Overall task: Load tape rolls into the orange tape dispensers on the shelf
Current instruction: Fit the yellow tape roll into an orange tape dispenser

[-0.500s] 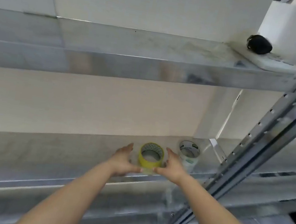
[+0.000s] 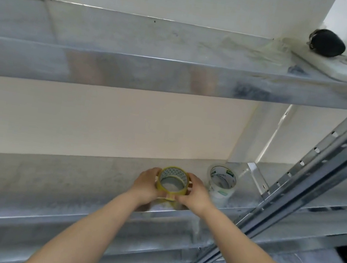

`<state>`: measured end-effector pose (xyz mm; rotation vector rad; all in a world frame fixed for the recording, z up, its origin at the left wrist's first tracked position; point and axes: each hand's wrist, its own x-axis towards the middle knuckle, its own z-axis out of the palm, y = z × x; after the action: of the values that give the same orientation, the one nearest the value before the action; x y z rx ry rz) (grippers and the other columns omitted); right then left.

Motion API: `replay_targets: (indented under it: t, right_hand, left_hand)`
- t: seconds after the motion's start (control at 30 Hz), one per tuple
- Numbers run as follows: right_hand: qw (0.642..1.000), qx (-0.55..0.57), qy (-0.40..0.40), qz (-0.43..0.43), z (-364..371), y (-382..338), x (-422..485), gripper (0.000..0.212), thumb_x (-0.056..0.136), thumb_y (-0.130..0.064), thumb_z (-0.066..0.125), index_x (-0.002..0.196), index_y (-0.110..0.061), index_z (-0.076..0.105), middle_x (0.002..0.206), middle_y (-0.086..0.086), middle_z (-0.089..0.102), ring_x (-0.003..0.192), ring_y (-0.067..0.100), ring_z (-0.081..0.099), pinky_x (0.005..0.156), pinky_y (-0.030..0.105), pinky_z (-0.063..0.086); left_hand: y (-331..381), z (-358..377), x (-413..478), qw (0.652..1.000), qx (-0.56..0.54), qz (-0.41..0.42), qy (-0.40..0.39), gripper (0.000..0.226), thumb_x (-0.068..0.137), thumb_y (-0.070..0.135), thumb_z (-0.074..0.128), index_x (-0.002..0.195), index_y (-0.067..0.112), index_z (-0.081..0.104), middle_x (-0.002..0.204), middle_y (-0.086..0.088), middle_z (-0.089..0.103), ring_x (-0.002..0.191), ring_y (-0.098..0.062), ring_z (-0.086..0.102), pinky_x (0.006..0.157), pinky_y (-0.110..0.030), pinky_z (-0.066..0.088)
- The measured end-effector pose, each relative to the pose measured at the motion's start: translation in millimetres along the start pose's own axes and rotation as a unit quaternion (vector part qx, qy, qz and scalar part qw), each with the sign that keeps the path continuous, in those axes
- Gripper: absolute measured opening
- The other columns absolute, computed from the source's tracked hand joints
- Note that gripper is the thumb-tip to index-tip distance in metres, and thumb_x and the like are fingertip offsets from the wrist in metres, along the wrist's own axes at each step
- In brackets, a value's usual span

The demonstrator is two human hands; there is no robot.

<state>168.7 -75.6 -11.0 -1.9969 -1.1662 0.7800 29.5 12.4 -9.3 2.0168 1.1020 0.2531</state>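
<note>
The metal shelving unit point(image 2: 175, 80) is filling the view, with a bare upper shelf carrying only a dark rounded object point(image 2: 326, 45) on a white flat slab point(image 2: 339, 69) at its far right. On the lower shelf point(image 2: 48, 180), near the right upright, both forearms are reaching in together.

Compared with half a second ago, the yellowish tape roll point(image 2: 172, 182) is no longer sitting flat between loosely placed hands: it is now being lifted slightly off the shelf surface and tilted toward the camera, its hollow core facing up. The left hand point(image 2: 145, 187) is closing around the roll's left side and the right hand point(image 2: 195, 195) is clasping its right side, the thumbs meeting at the near edge. So both hands are gripping the same roll.

Just beside it to the right, a clear tape roll point(image 2: 222, 181) with green print is standing untouched on the shelf.

No orange dispenser is showing anywhere in this view, so the pickup looks like an early step; the roll is probably being collected to carry to a dispenser out of frame.
</note>
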Motion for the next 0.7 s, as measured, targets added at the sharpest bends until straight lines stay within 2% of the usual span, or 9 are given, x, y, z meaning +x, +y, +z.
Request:
replay_targets:
  t: [0.07, 0.13, 0.23, 0.5, 0.7]
  right_hand:
    - [1.000, -0.010, 0.001, 0.000, 1, -5, 2, 0.067, 0.058, -0.025, 0.084, 0.116, -0.013, 0.053, 0.113, 0.005, 0.063, 0.103, 0.021, 0.060, 0.089, 0.035, 0.052]
    - [1.000, -0.025, -0.006, -0.009, 2, -14, 3, 0.069, 0.060, -0.028, 0.083, 0.120, -0.015, 0.051, 0.116, 0.002, 0.060, 0.104, 0.018, 0.058, 0.086, 0.027, 0.048]
    - [0.999, -0.024, -0.025, -0.036, 7, -34, 6, 0.068, 0.060, -0.026, 0.083, 0.120, -0.015, 0.051, 0.119, 0.003, 0.060, 0.102, 0.015, 0.056, 0.083, 0.023, 0.043]
    - [0.992, -0.011, -0.054, -0.117, 38, -104, 7, 0.067, 0.061, -0.021, 0.083, 0.119, -0.013, 0.052, 0.122, 0.006, 0.059, 0.102, 0.019, 0.057, 0.078, 0.026, 0.045]
    - [0.976, -0.014, -0.112, -0.185, 72, -153, 1, 0.071, 0.059, -0.024, 0.084, 0.121, -0.013, 0.051, 0.122, 0.005, 0.058, 0.107, 0.021, 0.058, 0.082, 0.028, 0.048]
  left_hand:
    - [0, -7, -3, 1.000, -0.008, -0.008, 0.006, 0.080, 0.049, 0.037, 0.086, 0.120, 0.013, 0.057, 0.121, -0.006, 0.063, 0.111, -0.024, 0.059, 0.091, -0.028, 0.044]
    - [-3, -15, -7, 0.999, -0.020, -0.015, 0.026, 0.075, 0.056, 0.027, 0.087, 0.123, 0.012, 0.054, 0.125, -0.005, 0.061, 0.115, -0.023, 0.056, 0.091, -0.024, 0.040]
    - [-7, -35, -17, 0.998, -0.024, -0.025, 0.055, 0.073, 0.057, 0.026, 0.087, 0.121, 0.012, 0.054, 0.124, -0.005, 0.060, 0.115, -0.021, 0.056, 0.089, -0.022, 0.040]
    - [-21, -104, -61, 0.987, -0.024, -0.044, 0.153, 0.071, 0.059, 0.025, 0.086, 0.121, 0.011, 0.053, 0.124, -0.006, 0.060, 0.115, -0.021, 0.055, 0.092, -0.027, 0.044]
    - [-38, -142, -112, 0.967, -0.039, -0.078, 0.241, 0.073, 0.060, 0.023, 0.086, 0.124, 0.009, 0.053, 0.125, -0.007, 0.059, 0.118, -0.021, 0.053, 0.091, -0.024, 0.042]
